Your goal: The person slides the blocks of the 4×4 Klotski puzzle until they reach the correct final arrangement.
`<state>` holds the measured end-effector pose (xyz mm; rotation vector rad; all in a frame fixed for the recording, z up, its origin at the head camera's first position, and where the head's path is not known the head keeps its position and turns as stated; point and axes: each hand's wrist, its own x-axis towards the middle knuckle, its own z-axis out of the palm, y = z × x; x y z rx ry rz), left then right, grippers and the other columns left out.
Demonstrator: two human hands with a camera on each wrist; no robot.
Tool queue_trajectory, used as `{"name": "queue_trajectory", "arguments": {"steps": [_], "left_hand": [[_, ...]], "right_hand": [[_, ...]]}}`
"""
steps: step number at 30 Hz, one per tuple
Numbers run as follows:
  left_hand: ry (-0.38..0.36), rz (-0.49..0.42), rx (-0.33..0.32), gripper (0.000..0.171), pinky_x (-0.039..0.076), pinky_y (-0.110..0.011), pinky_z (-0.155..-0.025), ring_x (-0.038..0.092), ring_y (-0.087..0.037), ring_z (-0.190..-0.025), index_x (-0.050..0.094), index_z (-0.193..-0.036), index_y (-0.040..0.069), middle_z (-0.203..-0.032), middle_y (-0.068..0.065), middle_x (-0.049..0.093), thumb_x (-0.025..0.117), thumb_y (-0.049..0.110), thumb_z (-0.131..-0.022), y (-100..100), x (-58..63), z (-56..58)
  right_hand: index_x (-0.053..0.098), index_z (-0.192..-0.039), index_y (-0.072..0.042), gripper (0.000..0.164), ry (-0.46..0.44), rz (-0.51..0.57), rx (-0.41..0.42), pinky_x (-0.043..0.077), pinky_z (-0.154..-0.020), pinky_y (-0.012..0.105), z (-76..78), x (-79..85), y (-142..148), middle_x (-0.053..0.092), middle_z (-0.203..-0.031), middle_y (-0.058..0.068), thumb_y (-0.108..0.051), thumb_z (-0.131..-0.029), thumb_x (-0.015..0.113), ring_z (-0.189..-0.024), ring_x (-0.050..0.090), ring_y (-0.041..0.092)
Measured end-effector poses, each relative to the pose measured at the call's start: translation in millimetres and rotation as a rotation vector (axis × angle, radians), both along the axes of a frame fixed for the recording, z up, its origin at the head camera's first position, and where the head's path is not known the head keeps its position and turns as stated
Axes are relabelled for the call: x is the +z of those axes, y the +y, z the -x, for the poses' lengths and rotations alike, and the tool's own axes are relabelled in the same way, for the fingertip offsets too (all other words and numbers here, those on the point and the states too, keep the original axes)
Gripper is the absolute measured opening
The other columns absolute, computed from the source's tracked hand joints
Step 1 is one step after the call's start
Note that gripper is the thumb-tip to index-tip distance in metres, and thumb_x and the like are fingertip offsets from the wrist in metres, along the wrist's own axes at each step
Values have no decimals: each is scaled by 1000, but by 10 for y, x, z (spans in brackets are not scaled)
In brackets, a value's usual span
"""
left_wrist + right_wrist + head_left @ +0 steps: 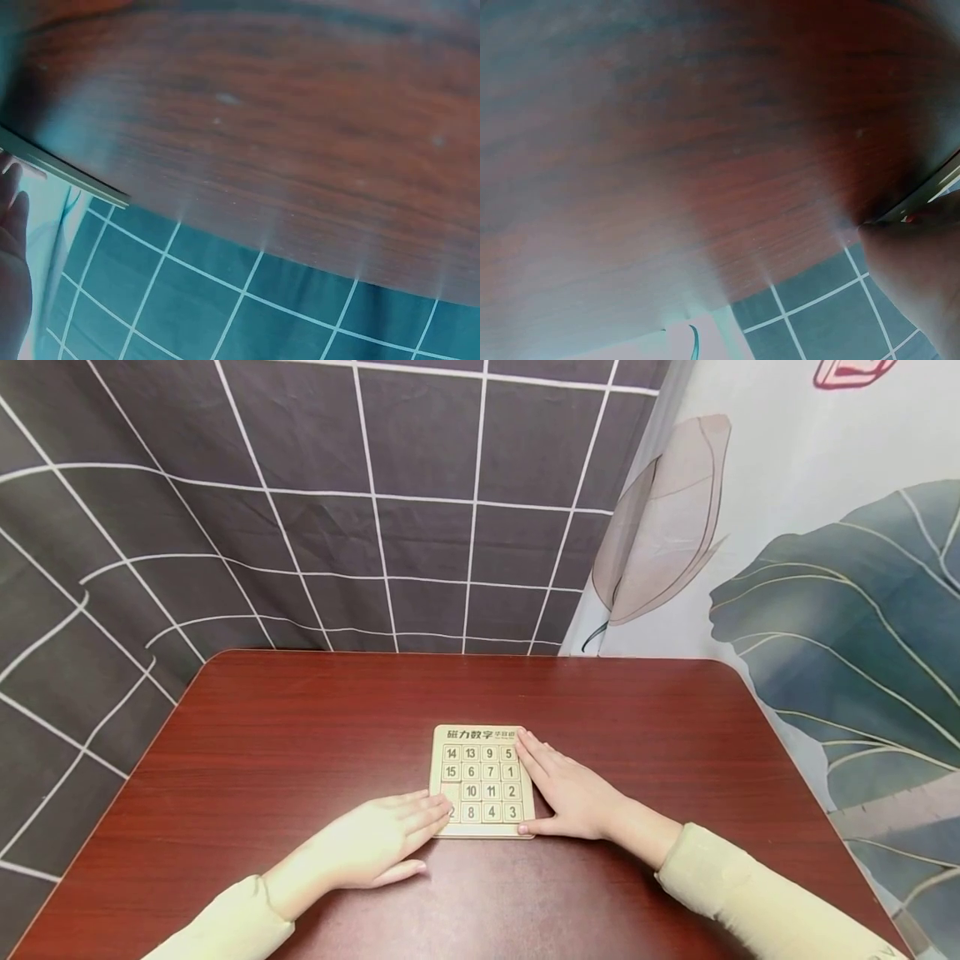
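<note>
A pale sliding number puzzle [491, 735] lies flat on the table, its square tiles in rows under a line of dark printed characters. The gap [450, 791] without a tile is at the left of the third row. My left hand [375, 839] reaches in from the left with straight fingers, fingertips over the bottom-left tile and partly covering its number. Along the puzzle's right edge lie the extended fingers of my right hand [573, 793], its thumb at the lower right corner. Both wrist views catch the board's thin side edge [71, 176] beside the fingers.
The reddish-brown wooden table [322, 710] has rounded far corners. Behind it and to the left hangs a dark curtain [420, 535] with a white grid. A white curtain with large leaf prints [847, 585] hangs at the right.
</note>
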<state>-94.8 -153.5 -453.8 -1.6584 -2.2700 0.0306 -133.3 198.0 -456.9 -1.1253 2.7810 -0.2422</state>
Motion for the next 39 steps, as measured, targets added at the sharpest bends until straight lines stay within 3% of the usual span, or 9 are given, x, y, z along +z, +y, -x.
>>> {"name": "queue_trajectory", "arguments": {"steps": [6, 12, 17, 23, 31, 39], "left_hand": [[-3, -42, -15, 60, 53, -39, -116, 65, -24, -136, 66, -139, 0, -143, -14, 69, 71, 43, -97, -17, 21, 122], [-66, 8, 96, 63, 50, -41, -120, 62, -28, -140, 63, -144, 0, -150, -15, 64, 70, 43, -99, 8, 36, 299], [-78, 60, 146, 61, 49, -40, -121, 61, -28, -142, 63, -144, 0, -151, -15, 63, 67, 43, -101, 44, 37, 332], [-70, 26, 118, 61, 52, -40, -118, 64, -27, -139, 66, -141, 0, -148, -15, 65, 71, 44, -99, 57, 42, 275], [-55, -20, 32, 63, 54, -40, -116, 66, -27, -136, 67, -138, -1, -144, -17, 68, 73, 46, -96, 21, 22, 166], [-33, -16, 44, 66, 51, -40, -119, 63, -27, -139, 63, -143, -1, -147, -16, 66, 72, 45, -96, 60, 24, 300]], "right_hand": [[20, -167, 5, 116, 5, -2, 2, 32, -132, 50, 11, 8, -7, 11, -178, 21, -68, -92, 69, -165, 21, 34], [19, -167, 5, 116, 2, -8, 3, 32, -132, 49, 10, -7, -14, 10, -179, 20, -69, -92, 68, -166, 19, 34], [19, -167, 5, 116, 4, -6, 2, 32, -132, 49, 11, -8, -15, 10, -178, 20, -69, -91, 69, -166, 20, 34], [20, -167, 5, 116, 6, -2, 0, 32, -132, 50, 11, -3, -8, 11, -178, 21, -68, -91, 69, -166, 20, 34], [19, -167, 5, 116, 0, -1, -1, 32, -132, 51, 1, 11, -2, 11, -178, 21, -67, -91, 70, -165, 20, 34], [19, -167, 5, 116, 1, -3, 0, 32, -132, 50, -13, 2, -2, 10, -179, 20, -69, -92, 68, -166, 19, 33]]}}
